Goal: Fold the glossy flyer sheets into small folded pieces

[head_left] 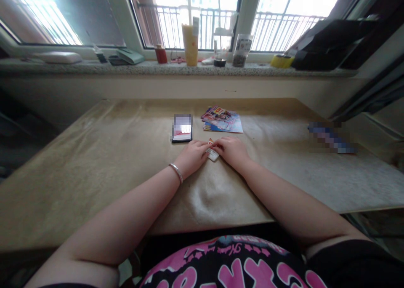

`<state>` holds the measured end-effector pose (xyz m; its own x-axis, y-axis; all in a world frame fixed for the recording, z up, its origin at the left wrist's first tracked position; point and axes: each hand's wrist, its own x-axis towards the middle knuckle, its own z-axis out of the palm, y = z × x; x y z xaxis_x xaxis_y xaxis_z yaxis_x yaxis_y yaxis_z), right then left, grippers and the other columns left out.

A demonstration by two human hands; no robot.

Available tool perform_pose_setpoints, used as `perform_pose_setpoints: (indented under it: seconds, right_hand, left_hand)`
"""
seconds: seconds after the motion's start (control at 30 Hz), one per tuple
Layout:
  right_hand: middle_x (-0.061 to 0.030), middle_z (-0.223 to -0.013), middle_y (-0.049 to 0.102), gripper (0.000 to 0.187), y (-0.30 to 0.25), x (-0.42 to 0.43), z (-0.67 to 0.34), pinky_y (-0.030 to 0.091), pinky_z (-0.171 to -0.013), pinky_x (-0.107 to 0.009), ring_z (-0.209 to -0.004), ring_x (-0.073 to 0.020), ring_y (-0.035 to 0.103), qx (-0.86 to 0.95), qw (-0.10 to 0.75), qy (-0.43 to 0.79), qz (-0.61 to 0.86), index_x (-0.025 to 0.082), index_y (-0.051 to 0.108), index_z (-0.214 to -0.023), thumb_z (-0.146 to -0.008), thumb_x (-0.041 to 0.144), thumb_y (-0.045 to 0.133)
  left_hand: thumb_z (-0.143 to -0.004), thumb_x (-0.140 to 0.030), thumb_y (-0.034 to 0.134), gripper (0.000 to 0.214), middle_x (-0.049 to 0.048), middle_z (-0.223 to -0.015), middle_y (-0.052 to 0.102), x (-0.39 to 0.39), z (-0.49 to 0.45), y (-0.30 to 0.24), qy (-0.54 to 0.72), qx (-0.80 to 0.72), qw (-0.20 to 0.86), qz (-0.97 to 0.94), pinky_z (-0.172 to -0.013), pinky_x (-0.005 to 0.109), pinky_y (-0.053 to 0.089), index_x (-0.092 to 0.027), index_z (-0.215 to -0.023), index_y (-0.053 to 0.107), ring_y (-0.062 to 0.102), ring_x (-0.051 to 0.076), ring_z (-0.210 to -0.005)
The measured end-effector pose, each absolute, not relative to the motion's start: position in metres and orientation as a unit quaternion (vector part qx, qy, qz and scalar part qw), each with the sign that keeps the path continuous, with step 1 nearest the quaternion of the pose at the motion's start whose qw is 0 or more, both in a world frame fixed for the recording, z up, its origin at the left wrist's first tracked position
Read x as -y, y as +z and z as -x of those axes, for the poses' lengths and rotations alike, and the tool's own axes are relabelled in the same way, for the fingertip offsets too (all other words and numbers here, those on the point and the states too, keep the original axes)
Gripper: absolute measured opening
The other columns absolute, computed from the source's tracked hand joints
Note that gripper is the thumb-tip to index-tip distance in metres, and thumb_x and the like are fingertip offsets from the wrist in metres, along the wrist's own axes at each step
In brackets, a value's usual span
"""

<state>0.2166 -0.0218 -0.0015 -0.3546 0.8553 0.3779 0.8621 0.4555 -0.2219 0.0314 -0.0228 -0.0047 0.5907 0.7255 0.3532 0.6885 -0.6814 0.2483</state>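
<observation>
Both hands meet at a small folded piece of printed paper [213, 155] on the table in front of me. My left hand [193, 155] presses its fingers on the paper's left side; a silver bangle circles that wrist. From the other side, my right hand [232, 151] pinches the paper near its upper end. Fingers of both hands cover much of it, so its full shape is hidden. Just beyond my left hand lies a dark-framed phone [182, 129] with a lit screen. Beyond my right hand is a loose stack of colourful printed sheets [221, 120].
A shiny beige cloth [110, 174] covers the table. At the right lies a long blue item [331, 139], partly blurred. On the stone windowsill [126, 69] stand a tall yellow cup [190, 46], a red container [160, 54], a clear jar [241, 52] and a black bag [328, 44].
</observation>
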Motion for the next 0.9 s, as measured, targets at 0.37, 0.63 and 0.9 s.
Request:
perform_pose_setpoints:
  seconds: [0.37,0.63,0.9]
  right_hand:
    - [-0.0049,-0.115,0.068,0.033,-0.005,0.018,-0.214,0.044,-0.087,-0.039,-0.101,-0.0264,0.055,0.844,0.195,-0.016,0.5,0.022,0.069,-0.114,-0.093,0.032,0.046]
    - [-0.0052,-0.132,0.056,0.039,-0.002,0.019,-0.214,0.037,-0.099,-0.041,-0.118,-0.0269,0.046,0.838,0.134,-0.017,0.529,0.024,0.059,-0.126,-0.095,0.034,0.038]
    - [-0.0065,-0.139,0.049,0.044,-0.001,0.019,-0.216,0.035,-0.101,-0.042,-0.123,-0.0272,0.042,0.843,0.109,-0.01,0.527,0.025,0.052,-0.132,-0.097,0.042,0.031]
  left_hand:
    - [-0.087,-0.017,0.05,0.029,0.009,-0.114,0.066,0.023,-0.033,-0.003,0.191,-0.386,-0.003,-0.902,-0.096,0.039,0.044,-0.017,-0.112,0.065,0.058,0.023,-0.102]
    - [-0.09,-0.019,0.049,0.025,0.0092,-0.111,0.066,0.025,-0.034,0.0,0.178,-0.38,-0.026,-0.907,-0.091,0.037,0.048,-0.017,-0.107,0.066,0.059,0.022,-0.1]
    - [-0.092,-0.018,0.045,0.025,0.004,-0.111,0.068,0.025,-0.033,0.005,0.157,-0.359,-0.011,-0.92,-0.091,0.032,0.048,-0.019,-0.105,0.067,0.061,0.019,-0.1]
